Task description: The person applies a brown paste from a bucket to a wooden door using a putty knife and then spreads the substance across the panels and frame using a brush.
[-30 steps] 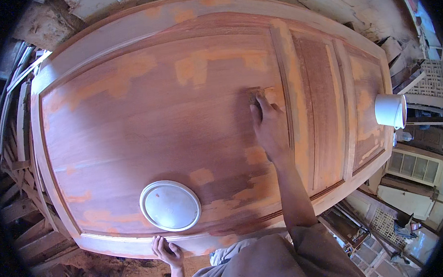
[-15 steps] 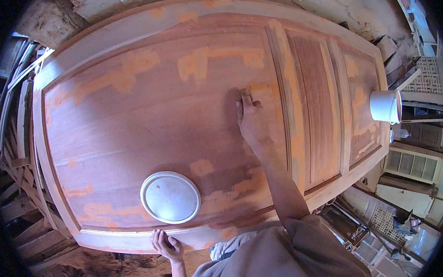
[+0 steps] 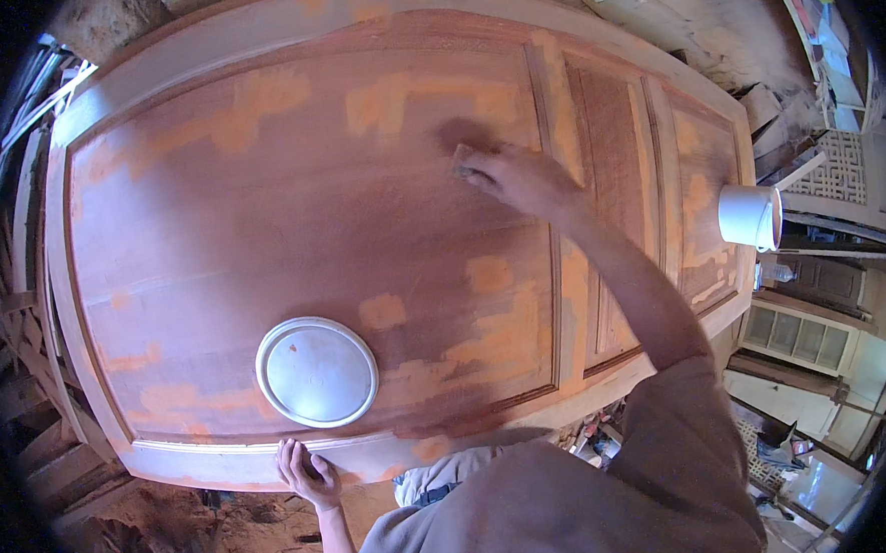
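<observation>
One small brown block (image 3: 464,159) is what I have pinched in the fingers of my right hand (image 3: 520,178) in the head view, at upper centre of the frame — over the large reddish-brown panel of a wooden door (image 3: 231,248) that fills most of the picture. Toward the lower left of centre, my left hand (image 3: 308,474) lies on the door's near edge, fingers bent side by side, thumb apart; I cannot tell whether they grip or only rest. Just above it, a round white lid (image 3: 318,373) lies flat on the panel. Orange patches (image 3: 385,310) mark the wood. At the right of the frame, a white bucket (image 3: 747,216) stands at the door's far end — well apart from both my hands.
</observation>
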The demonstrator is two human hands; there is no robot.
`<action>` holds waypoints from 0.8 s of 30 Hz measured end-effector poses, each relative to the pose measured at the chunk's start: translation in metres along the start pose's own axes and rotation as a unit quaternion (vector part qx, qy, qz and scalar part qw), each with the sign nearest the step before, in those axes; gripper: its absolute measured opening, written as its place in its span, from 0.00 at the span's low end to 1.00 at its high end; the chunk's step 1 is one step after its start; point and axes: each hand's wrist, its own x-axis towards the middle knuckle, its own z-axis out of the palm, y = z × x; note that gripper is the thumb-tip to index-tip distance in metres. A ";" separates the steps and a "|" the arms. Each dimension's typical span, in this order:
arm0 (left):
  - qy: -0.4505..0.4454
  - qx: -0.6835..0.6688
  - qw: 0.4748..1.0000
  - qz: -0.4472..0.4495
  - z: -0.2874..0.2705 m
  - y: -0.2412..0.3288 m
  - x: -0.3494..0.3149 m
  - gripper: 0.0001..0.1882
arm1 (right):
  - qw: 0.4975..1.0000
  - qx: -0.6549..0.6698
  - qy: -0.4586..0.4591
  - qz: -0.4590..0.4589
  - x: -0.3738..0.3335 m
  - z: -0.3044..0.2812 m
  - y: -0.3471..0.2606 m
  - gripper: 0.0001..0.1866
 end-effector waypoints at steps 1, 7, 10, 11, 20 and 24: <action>-0.002 0.005 1.000 0.004 0.001 0.000 0.001 0.17 | 0.999 0.029 0.009 -0.022 -0.002 0.000 0.014 0.16; 0.005 0.016 1.000 0.004 0.003 -0.001 0.000 0.17 | 0.998 0.043 -0.020 -0.030 -0.028 -0.013 0.085 0.14; 0.012 0.009 1.000 0.002 0.003 0.000 0.000 0.17 | 0.997 0.057 -0.054 -0.022 -0.037 -0.023 0.098 0.15; 0.019 0.004 1.000 0.007 0.005 -0.001 0.000 0.17 | 0.997 0.049 -0.066 -0.015 -0.038 -0.024 0.099 0.16; 0.023 0.011 1.000 0.004 0.003 0.001 0.003 0.17 | 0.862 0.433 0.121 0.234 -0.060 0.021 -0.010 0.23; 0.024 0.000 1.000 0.005 0.003 0.000 0.003 0.16 | 0.919 0.205 0.332 0.050 -0.038 0.082 -0.022 0.22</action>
